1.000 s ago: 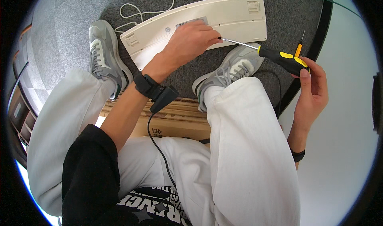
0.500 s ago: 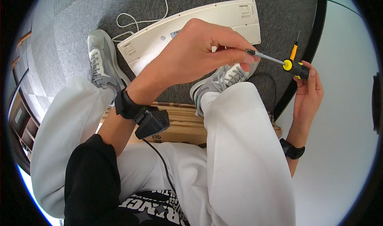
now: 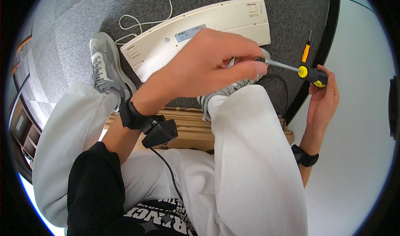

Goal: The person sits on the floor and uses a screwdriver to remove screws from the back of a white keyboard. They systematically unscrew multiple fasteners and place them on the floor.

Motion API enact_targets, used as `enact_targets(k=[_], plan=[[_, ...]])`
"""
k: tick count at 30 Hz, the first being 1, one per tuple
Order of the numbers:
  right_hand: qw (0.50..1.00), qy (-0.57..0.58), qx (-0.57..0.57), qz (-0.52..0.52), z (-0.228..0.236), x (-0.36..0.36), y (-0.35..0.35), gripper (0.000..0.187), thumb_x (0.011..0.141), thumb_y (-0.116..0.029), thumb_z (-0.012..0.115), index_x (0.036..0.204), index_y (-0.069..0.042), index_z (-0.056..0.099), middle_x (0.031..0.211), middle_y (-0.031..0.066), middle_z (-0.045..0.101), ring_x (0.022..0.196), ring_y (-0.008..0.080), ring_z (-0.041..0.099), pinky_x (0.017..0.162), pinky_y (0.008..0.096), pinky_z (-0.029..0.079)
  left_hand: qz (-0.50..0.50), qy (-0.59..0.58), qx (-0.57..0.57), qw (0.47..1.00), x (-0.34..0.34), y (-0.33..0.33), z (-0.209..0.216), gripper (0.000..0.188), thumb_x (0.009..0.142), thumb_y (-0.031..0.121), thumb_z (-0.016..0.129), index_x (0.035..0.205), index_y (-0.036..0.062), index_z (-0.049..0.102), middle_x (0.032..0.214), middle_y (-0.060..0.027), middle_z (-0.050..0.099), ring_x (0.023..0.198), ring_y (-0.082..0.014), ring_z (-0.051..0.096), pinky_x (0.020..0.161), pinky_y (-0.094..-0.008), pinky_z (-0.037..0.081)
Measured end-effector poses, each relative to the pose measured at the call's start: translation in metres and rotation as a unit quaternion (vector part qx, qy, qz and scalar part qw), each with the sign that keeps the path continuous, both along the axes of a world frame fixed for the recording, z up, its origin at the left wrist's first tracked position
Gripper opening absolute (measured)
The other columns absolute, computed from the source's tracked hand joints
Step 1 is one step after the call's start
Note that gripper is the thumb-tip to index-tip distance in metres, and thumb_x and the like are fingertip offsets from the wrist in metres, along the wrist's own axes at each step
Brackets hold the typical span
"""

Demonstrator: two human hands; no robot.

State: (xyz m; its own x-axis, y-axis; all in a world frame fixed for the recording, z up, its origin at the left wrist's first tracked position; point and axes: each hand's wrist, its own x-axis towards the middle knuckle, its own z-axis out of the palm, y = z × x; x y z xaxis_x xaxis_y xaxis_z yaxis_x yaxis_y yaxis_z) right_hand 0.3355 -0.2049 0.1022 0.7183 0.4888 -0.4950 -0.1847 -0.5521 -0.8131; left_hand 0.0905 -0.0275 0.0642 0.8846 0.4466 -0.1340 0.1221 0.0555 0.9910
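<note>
- My right hand (image 3: pixel 323 96) holds the screwdriver (image 3: pixel 310 73) by its black and yellow handle; my fingers are wrapped around the handle, near the rim of the glass counter (image 3: pixel 333 36).
- My left hand (image 3: pixel 208 65) is raised over my knee, and its fingers (image 3: pixel 250 67) pinch the far end of the metal shaft of the screwdriver, so the tool lies almost level between my two hands.
- A second, smaller screwdriver (image 3: pixel 306 50) with an orange handle shows just beyond the first one, against the dark rim of the counter; I cannot tell what it rests on.
- The keyboard (image 3: pixel 200 34) lies upside down on the grey carpet (image 3: pixel 71 36), in front of my shoes, and neither hand touches it. Its white cable (image 3: pixel 141 21) curls on the carpet beside it.
- My left shoe (image 3: pixel 104 71) stands near the left end of the keyboard.
- Under my legs there is a wooden crate (image 3: pixel 187 127) with slats; what is inside it is hidden from me.
</note>
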Motion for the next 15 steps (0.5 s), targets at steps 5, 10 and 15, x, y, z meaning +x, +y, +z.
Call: enact_targets(k=[5,10,15], plan=[[0.997,0.071,0.006,-0.018,0.007,-0.004,-0.003,0.039,0.108,-0.037,0.047,0.107,-0.001,0.062,0.067,0.0000,0.050,0.050,0.0049,0.042,0.045,0.0219,0.032,-0.055,0.000,0.073,0.996,-0.001,-0.008,-0.008,0.024,0.093,0.021,0.066,0.081,0.0004,0.066,0.064,-0.0078,0.054,0.061,-0.0197,0.051,0.056,-0.0323,0.040],[0.996,0.016,-0.079,0.025,0.005,-0.002,-0.006,0.034,0.106,-0.038,0.050,0.098,-0.006,0.058,0.062,-0.0021,0.046,0.046,0.0040,0.036,0.041,0.0213,0.025,-0.172,0.116,0.058,0.977,-0.019,0.012,-0.033,0.033,0.095,0.027,0.064,0.076,-0.0004,0.062,0.062,-0.0070,0.052,0.057,-0.0174,0.048,0.054,-0.0328,0.038],[0.990,-0.122,-0.049,0.042,-0.004,-0.009,0.004,0.029,0.105,-0.034,0.055,0.098,-0.006,0.057,0.064,-0.0027,0.046,0.048,0.0032,0.037,0.042,0.0205,0.026,-0.098,0.262,0.056,0.958,-0.045,0.038,-0.057,0.047,0.099,0.035,0.059,0.068,0.0002,0.060,0.055,-0.0029,0.049,0.050,-0.0100,0.040,0.048,-0.0319,0.034]])
